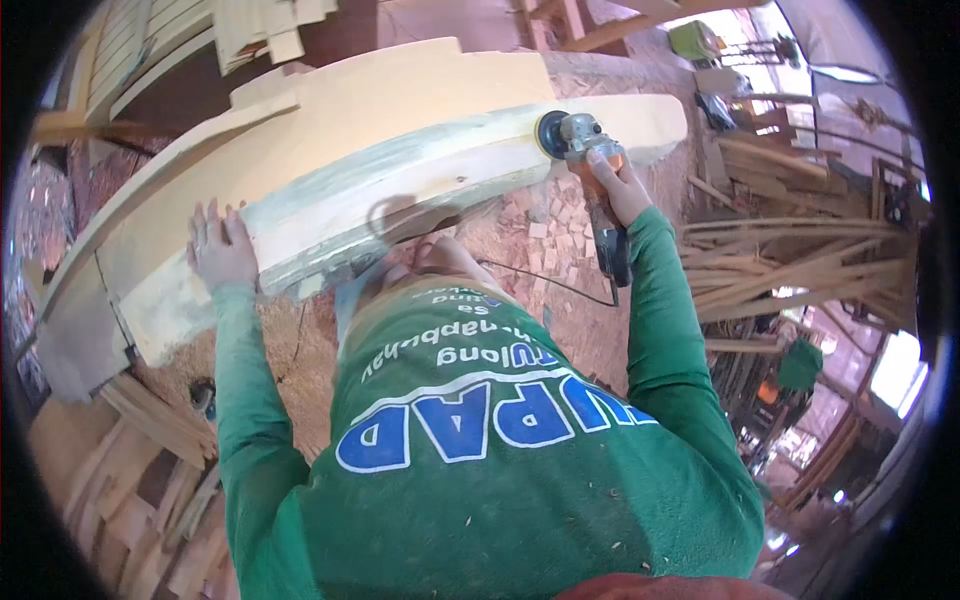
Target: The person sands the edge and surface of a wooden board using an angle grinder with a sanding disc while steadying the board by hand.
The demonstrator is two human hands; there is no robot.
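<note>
A long, curved wooden piece (400,170) stretches across the view in front of me, pale with greyish patches along its face. My right hand (622,188) is wrapped round an angle grinder (605,215) with an orange and grey body. Its round sanding disc (550,135) rests against the wood toward the right end. At the left part of the wood, my left hand (222,245) lies flat with its fingers stretched out, holding nothing. The grinder's dark cord (550,284) trails down toward my legs.
Wood offcuts (560,235) and sawdust cover the ground beyond my knees. Long curved strips (790,260) are stacked at the right. Planks (150,500) lie at the lower left, and a grey block (80,345) sits by the wood's left end.
</note>
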